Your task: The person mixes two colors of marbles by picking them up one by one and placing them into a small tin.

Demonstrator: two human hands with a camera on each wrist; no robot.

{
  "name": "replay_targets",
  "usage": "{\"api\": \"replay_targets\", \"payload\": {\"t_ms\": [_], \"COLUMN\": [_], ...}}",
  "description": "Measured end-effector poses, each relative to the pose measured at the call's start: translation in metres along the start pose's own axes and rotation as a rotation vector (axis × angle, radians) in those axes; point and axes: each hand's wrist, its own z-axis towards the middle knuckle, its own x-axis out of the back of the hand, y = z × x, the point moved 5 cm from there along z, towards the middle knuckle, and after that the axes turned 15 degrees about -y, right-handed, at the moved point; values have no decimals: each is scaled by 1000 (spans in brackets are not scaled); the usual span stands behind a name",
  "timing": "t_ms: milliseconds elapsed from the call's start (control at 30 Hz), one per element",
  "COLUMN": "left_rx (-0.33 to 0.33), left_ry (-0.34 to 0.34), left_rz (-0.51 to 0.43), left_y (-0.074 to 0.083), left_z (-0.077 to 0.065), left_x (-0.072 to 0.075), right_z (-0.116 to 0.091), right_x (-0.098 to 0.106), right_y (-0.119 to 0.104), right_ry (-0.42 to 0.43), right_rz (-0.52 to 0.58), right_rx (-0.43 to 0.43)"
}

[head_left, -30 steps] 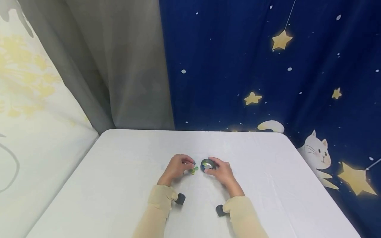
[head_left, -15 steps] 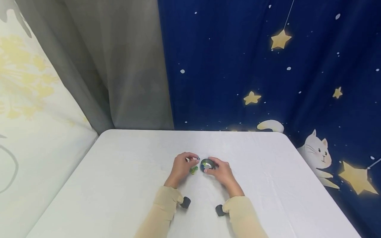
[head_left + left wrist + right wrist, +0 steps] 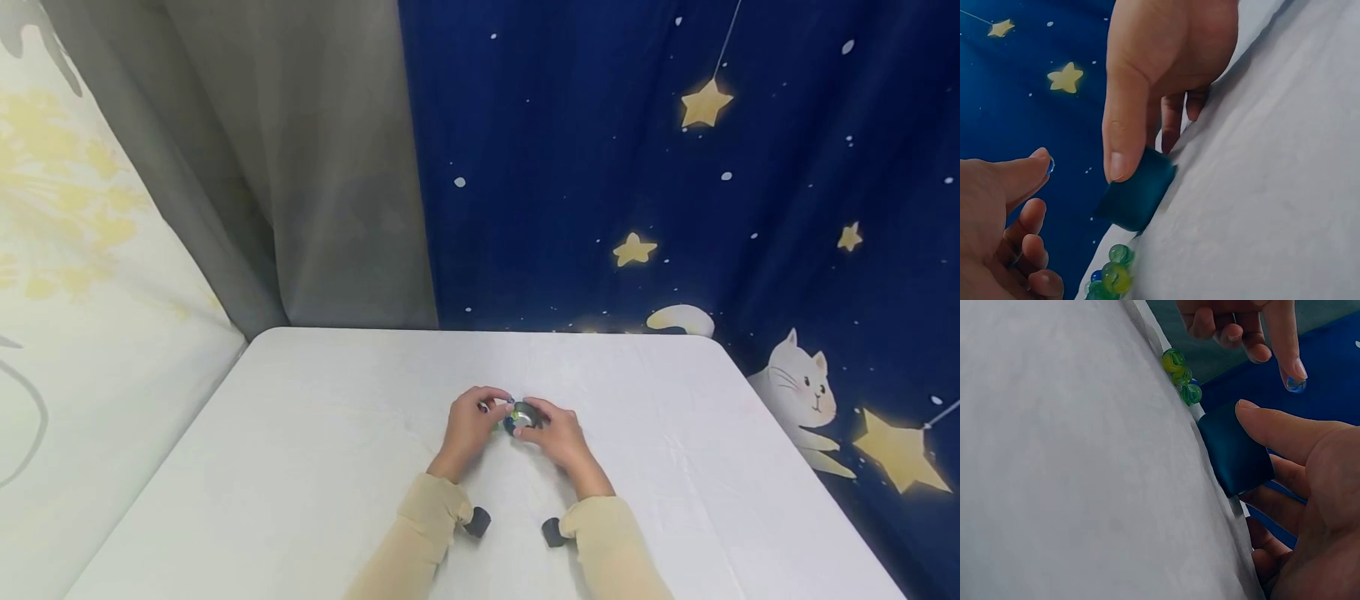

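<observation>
Marble, blue and glassy (image 3: 1296, 385), pinched between the thumb and forefinger of my left hand (image 3: 467, 427), right here off the tabletop (image 3: 322, 508)! Those two fingers are clamped on it, only its edge peeking past my fingertips, while my other left fingers curl loosely below. And over to my right hand (image 3: 561, 433): thumb on one side, fingers on the other, gripping a small teal cup (image 3: 1235, 453) that stands on the white surface with its mouth turned upward. The marble is up near the cup's rim, on the left side, outside the wall as the right wrist view has it. Inside, the cup gleams like metal, with a patch of yellow-green and blue at its left edge, too small for me to name.

Down beside the cup, on my left-hand side, a huddle of loose marbles (image 3: 1116, 277) sits on the tabletop: greens, a yellow-green one, a bit of blue behind, bunched up close. From the head view my left hand mostly covers them.

Cream sleeves (image 3: 435, 504) on both arms, a black block (image 3: 478, 522) at each wrist. Beyond the far edge, a grey curtain (image 3: 345, 200) meets a navy curtain (image 3: 555, 183) printed with gold stars and a white cat (image 3: 798, 383).
</observation>
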Motion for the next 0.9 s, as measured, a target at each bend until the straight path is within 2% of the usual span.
{"api": "replay_targets", "payload": {"t_ms": [300, 900], "left_rx": [1, 15], "left_ry": [38, 14], "left_rz": [20, 31], "left_y": [2, 1], "left_z": [-1, 0], "left_x": [-4, -3], "right_z": [0, -1], "right_x": [0, 0], "right_y": [-1, -1], "right_ry": [7, 1], "right_rz": [-14, -17], "right_rx": [14, -1]}}
